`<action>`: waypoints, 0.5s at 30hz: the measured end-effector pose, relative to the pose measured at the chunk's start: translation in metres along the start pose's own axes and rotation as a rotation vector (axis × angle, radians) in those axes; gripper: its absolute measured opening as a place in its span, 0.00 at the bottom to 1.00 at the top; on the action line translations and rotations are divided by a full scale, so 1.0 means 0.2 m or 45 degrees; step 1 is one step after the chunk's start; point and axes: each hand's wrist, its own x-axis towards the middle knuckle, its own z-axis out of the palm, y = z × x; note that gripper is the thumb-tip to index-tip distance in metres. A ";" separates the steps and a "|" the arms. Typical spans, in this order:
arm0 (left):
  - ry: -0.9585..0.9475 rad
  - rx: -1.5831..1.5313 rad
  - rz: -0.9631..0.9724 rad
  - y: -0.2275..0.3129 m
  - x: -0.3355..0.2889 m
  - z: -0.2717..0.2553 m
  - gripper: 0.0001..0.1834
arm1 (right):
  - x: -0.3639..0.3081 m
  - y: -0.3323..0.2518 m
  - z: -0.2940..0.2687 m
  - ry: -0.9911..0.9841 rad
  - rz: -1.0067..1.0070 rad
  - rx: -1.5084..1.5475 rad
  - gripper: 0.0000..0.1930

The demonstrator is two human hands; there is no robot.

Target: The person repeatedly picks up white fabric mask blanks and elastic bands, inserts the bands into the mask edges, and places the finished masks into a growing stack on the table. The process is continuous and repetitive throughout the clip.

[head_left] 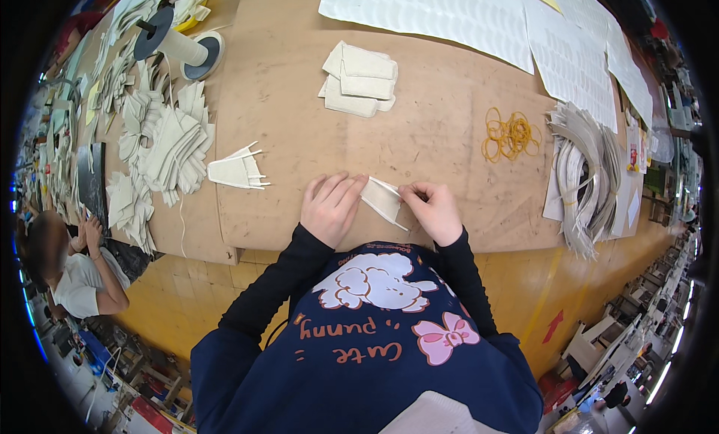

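Cream fabric piece (383,200), small and flat with thin strips at its edges, item in hand: lies on the brown tabletop (284,97) close to the near edge, between both hands. Left hand (329,205) presses flat on its left end, fingers spread narrow; right hand (433,209) is curled, pinching its right edge.

Step, as judged: folding or creasing 1 piece. Next move likely calls for a firm pinch along the fold while the left hand keeps the piece from sliding.

Surroundings:
- Finished-looking folded piece (238,170), at 9 o'clock of the hands, apart.
- Stack of cream pieces (359,80), at 12 o'clock, well apart.
- Heap of cut pieces (161,146), at 10 o'clock.
- Spool (178,44), far at 11 o'clock.
- Yellow rubber bands (511,134), at 2 o'clock.
- Bundle of grey strips (588,175), at 3 o'clock.
- White sheets (449,14), far edge.
- Another person (75,277), seated at 8 o'clock.
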 end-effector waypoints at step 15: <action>-0.018 -0.003 -0.053 0.02 0.01 0.01 0.20 | 0.02 -0.01 -0.05 -0.088 0.031 -0.151 0.16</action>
